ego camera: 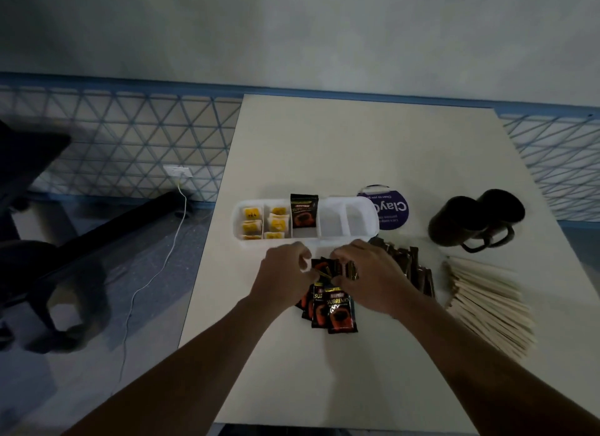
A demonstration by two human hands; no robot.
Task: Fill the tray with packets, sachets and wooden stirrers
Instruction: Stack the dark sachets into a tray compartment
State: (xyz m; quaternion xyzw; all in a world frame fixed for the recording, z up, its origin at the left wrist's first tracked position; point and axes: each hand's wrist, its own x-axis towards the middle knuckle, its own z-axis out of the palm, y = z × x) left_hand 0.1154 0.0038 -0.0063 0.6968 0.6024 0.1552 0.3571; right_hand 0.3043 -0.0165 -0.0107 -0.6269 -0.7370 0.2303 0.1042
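Note:
A white divided tray (363, 208) lies across the table. Its two left compartments hold yellow tea packets (263, 223), and the middle one holds one black coffee packet (304, 210) standing up. The two right compartments look empty. Just in front of the tray, my left hand (281, 273) and my right hand (368, 275) meet over a loose pile of black coffee packets (331, 309), fingers curled and pinching packets at the pile's top. Brown sachets (410, 268) lie to the right of my right hand. Wooden stirrers (487, 309) are fanned out further right.
Two dark mugs (475, 219) stand at the right, behind the stirrers. A round purple lid (391, 210) lies behind the tray's right end. The table's left edge drops to the floor, where a white cable (156, 273) and dark chair legs lie.

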